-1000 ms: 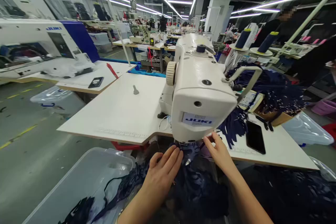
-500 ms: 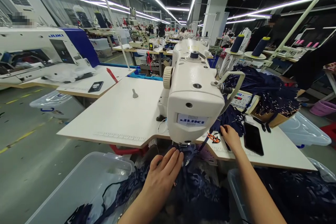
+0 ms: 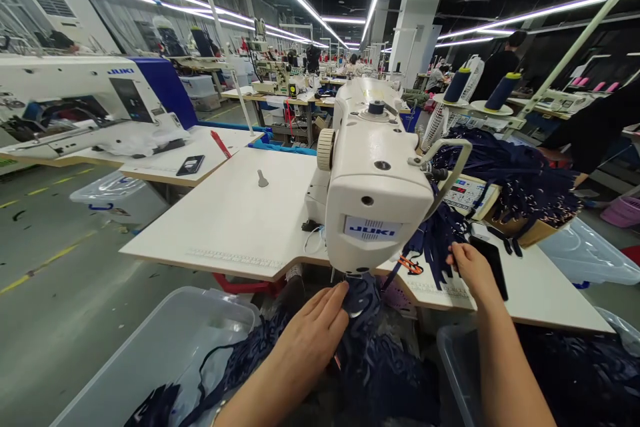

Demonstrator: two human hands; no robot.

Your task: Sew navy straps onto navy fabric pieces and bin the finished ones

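Note:
My left hand (image 3: 317, 320) is closed at the front of a white sewing machine (image 3: 377, 190), its fingertips pinching navy lace fabric (image 3: 363, 307) just below the machine head. More of that fabric hangs down toward my lap. On the table to the right, my right hand (image 3: 475, 273) has its thumb and fingers pressed together at the edge of a bunch of navy straps (image 3: 434, 247); it seems to pinch one of them, though the fingertips partly hide it. A black phone (image 3: 493, 263) lies partly behind this hand.
A small orange tool (image 3: 411, 265) lies beside the straps. Behind them are a control box (image 3: 467, 193) and a heap of navy straps (image 3: 520, 173) in a carton. Plastic bins (image 3: 165, 327) stand below on both sides. A grey metal piece (image 3: 263, 179) rests on the white table (image 3: 230, 213).
My right hand has moved right, from among the straps to their outer edge, and the straps now lie more spread out. My left hand stays at the fabric, its fingers drawn closer together.

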